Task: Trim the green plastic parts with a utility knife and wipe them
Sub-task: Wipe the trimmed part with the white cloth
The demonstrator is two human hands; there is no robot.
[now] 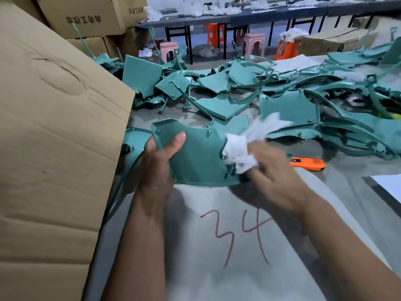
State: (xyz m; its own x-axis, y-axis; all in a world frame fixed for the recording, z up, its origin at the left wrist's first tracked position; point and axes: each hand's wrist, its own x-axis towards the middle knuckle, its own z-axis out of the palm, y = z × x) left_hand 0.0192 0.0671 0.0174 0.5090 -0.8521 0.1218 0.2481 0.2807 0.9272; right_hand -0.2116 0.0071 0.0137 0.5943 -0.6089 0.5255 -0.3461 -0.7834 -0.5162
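Paper marked "34" [227, 235] lies nearest, low in the frame, padding the worktop [347, 170]. Just above it the left hand [158, 161] clamps the green part [195, 153], thumb across its face, tilting it up so the cloth can reach. The right hand [269, 170] grips a bunched white cloth [237, 153], pressed to the part's right edge and blurred: wiping, I'd say. The orange utility knife [307, 163] lies right of centre, set aside within reach. Farther back sprawls the pile of green parts [282, 101].
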